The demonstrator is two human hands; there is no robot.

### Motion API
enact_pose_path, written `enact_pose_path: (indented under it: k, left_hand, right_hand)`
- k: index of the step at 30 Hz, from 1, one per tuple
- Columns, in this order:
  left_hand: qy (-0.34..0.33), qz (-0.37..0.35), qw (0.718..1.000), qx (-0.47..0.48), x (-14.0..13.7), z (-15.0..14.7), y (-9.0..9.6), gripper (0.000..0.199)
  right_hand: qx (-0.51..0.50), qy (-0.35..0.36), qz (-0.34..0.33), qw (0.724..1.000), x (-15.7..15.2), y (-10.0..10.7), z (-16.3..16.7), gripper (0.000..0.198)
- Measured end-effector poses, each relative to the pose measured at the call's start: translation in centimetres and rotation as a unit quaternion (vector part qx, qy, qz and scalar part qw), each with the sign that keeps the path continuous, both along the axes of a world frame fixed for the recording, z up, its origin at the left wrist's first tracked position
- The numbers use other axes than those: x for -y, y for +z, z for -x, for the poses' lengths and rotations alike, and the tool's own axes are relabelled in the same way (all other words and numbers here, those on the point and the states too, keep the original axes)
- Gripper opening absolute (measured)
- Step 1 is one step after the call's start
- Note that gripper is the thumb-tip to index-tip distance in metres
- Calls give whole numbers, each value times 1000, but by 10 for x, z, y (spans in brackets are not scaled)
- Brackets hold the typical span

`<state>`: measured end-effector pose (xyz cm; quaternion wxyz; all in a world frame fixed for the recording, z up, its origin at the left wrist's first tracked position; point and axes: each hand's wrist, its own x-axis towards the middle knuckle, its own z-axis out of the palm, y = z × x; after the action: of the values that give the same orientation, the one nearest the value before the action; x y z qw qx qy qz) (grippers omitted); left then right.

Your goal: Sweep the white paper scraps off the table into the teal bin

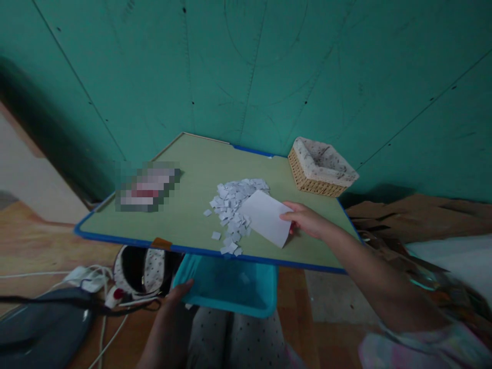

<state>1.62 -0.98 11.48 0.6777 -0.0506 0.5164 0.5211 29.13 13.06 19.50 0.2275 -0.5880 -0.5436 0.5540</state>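
A sheet of white paper (266, 218) is pinched in my right hand (303, 219), thumb on top. Its left edge meets a loose heap of small white paper pieces (232, 205) on the table (188, 164). Some of the pieces lie at the table's front edge. Just below that edge my left hand (179, 297) grips the left rim of a blue plastic tray (246, 302), its thumb over the rim and the other fingers hidden. Inside the tray a pale piece shows faintly.
A cloth-lined wicker basket (323, 169) stands at the table's back right. Toward the left lies a blurred-out flat item (148, 187). White cables and a power strip (84, 279) are on the floor at left, near a polka-dot bag (154, 271). Cardboard (415, 218) lies at right.
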Motion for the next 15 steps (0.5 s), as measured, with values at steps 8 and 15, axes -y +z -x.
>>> enact_pose_path:
  k: [8,15]
  left_hand:
    - [-24,-33,999,-4,1,0,17,3]
    - [-18,-2,999,46,-2,-1,16,9]
  right_hand:
    - [-24,65,31,997,11,-1,9,22]
    - [-33,92,29,995,8,3,15,20]
